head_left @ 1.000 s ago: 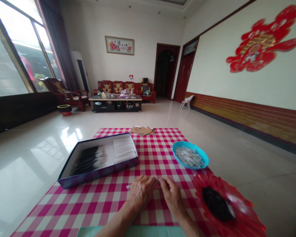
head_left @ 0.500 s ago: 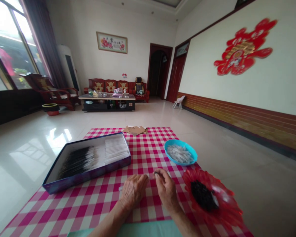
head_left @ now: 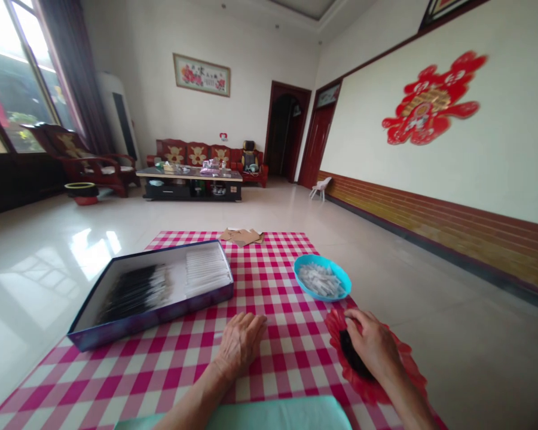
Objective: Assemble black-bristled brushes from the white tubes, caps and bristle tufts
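Above the red bowl [head_left: 355, 387] of dark pieces [head_left: 353, 358], the right hand [head_left: 371, 341] is held.
Whether anything is pinched in either grip cannot be told; over the checked cloth [head_left: 289, 355], the left hand [head_left: 241, 341] is held with fingers curled.

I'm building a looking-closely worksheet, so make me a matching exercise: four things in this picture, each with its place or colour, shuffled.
1. right hand
2. cardboard pieces
3. round bowl
4. shallow box

A. turquoise
B. at the red scalloped dish
C. dark blue-purple outside
D. at the far end of the checked tablecloth

Pairs: 1-B, 2-D, 3-A, 4-C
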Motion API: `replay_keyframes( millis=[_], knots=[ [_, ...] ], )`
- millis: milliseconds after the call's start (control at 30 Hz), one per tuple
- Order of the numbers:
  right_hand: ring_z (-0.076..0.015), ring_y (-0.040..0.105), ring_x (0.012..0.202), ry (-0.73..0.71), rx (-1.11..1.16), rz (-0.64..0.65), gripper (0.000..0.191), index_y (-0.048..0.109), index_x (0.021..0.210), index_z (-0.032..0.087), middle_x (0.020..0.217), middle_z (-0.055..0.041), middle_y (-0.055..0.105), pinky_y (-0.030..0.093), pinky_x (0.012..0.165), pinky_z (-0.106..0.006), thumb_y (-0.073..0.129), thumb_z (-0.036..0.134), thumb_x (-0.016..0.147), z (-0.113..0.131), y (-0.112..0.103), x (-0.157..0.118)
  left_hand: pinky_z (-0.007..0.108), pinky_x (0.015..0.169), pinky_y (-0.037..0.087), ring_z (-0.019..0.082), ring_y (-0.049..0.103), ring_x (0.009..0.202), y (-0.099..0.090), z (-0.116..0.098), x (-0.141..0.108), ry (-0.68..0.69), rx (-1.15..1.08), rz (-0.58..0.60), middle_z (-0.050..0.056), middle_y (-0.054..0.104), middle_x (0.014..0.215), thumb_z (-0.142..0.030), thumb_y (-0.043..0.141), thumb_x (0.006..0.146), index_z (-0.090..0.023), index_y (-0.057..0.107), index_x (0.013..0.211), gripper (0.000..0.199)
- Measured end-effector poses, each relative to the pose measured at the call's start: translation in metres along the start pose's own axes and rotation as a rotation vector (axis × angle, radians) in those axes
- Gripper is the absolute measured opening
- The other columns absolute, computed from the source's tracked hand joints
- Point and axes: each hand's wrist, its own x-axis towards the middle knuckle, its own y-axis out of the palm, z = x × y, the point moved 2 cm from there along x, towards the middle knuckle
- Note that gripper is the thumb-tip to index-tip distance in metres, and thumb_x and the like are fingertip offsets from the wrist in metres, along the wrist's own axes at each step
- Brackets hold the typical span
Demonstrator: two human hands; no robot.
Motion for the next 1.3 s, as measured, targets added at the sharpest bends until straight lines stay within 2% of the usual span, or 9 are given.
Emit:
replay_keyframes(
  millis=[133, 267, 367, 600, 733, 867, 933, 1033, 1300],
  knots=[
    [-0.0285, 0.065, 0.086, -0.007, -0.036, -0.065, 0.030, 0.064, 0.093, 0.016, 0.094, -0.0140, 0.068, 0.051, 0.078, -0.042, 0.045, 0.033, 0.079, 0.001, 0.000, 0.000, 0.031, 0.067, 0.042, 0.018, 0.054, 0.071, 0.002, 0.000, 0.000, -0.001, -0.013, -0.011, 0.003, 0.059, 0.076, -0.022, 0.037, 0.093, -0.021, 0.057, 0.101, 0.021],
    [-0.0243, 0.064, 0.090, -0.115, 0.197, -0.088, 0.026, 0.064, 0.098, 0.018, 0.098, -0.0109, 0.067, 0.049, 0.082, -0.036, 0.046, 0.031, 0.083, 0.052, 0.004, 0.000, 0.032, 0.071, 0.043, 0.018, 0.056, 0.075, -0.003, 0.001, 0.002, -0.038, -0.105, -0.074, 0.004, 0.062, 0.081, -0.017, 0.034, 0.093, -0.019, 0.053, 0.103, 0.022],
    [-0.0225, 0.063, 0.092, -0.125, 0.454, 0.062, 0.025, 0.064, 0.100, 0.020, 0.099, -0.0090, 0.068, 0.049, 0.081, -0.033, 0.047, 0.030, 0.086, 0.099, 0.019, -0.007, 0.030, 0.073, 0.043, 0.017, 0.058, 0.076, -0.017, -0.001, 0.008, -0.094, -0.220, -0.127, 0.004, 0.063, 0.081, -0.020, 0.037, 0.093, -0.019, 0.052, 0.099, 0.017],
    [-0.0218, 0.064, 0.079, 0.325, 0.992, 0.547, 0.041, 0.066, 0.096, 0.019, 0.087, -0.0080, 0.068, 0.048, 0.057, -0.027, 0.042, 0.052, 0.088, 0.146, 0.074, -0.029, 0.025, 0.065, 0.047, 0.014, 0.061, 0.069, -0.043, -0.005, 0.027, -0.483, -0.986, -0.341, 0.001, 0.064, 0.075, -0.034, 0.049, 0.089, -0.020, 0.048, 0.094, 0.015],
    [-0.0165, 0.061, 0.071, 0.519, 1.233, 0.586, 0.036, 0.068, 0.088, 0.018, 0.078, -0.0054, 0.068, 0.040, 0.050, -0.021, 0.056, 0.051, 0.081, 0.143, 0.090, -0.037, 0.027, 0.062, 0.049, 0.017, 0.062, 0.073, -0.030, 0.008, 0.027, -0.640, -1.200, -0.359, 0.004, 0.065, 0.080, -0.040, 0.053, 0.084, -0.018, 0.051, 0.088, 0.023],
    [-0.0135, 0.059, 0.068, 0.713, 1.370, 0.453, 0.032, 0.069, 0.090, 0.020, 0.076, -0.0016, 0.068, 0.041, 0.053, -0.020, 0.072, 0.045, 0.069, 0.132, 0.101, -0.040, 0.035, 0.075, 0.050, 0.023, 0.061, 0.091, -0.026, 0.025, 0.019, -0.579, -0.763, -0.452, 0.009, 0.063, 0.100, -0.035, 0.054, 0.083, -0.018, 0.055, 0.104, 0.027],
    [-0.0130, 0.058, 0.065, 0.741, 1.367, 0.392, 0.034, 0.069, 0.087, 0.020, 0.072, -0.0007, 0.068, 0.041, 0.052, -0.020, 0.075, 0.045, 0.065, 0.127, 0.104, -0.039, 0.043, 0.089, 0.043, 0.027, 0.052, 0.110, -0.031, 0.023, 0.016, -0.374, -0.394, -0.471, 0.012, 0.057, 0.118, -0.027, 0.052, 0.084, -0.019, 0.053, 0.114, 0.031],
    [-0.0133, 0.058, 0.062, 0.738, 1.331, 0.351, 0.035, 0.070, 0.084, 0.019, 0.069, -0.0001, 0.068, 0.042, 0.052, -0.021, 0.075, 0.046, 0.063, 0.124, 0.106, -0.037, 0.051, 0.100, 0.030, 0.029, 0.041, 0.121, -0.033, 0.007, 0.016, -0.046, -0.060, -0.271, 0.012, 0.053, 0.125, -0.018, 0.045, 0.087, -0.020, 0.053, 0.118, 0.032],
    [-0.0171, 0.063, 0.075, 0.729, 1.431, 0.241, 0.029, 0.069, 0.085, 0.021, 0.082, -0.0005, 0.072, 0.047, 0.062, -0.024, 0.074, 0.043, 0.067, 0.121, 0.106, -0.036, 0.030, 0.062, 0.040, 0.019, 0.051, 0.071, -0.012, -0.012, 0.007, -0.011, 0.067, 0.110, 0.004, 0.058, 0.078, -0.015, 0.036, 0.091, -0.021, 0.057, 0.098, 0.023]
  ],
)
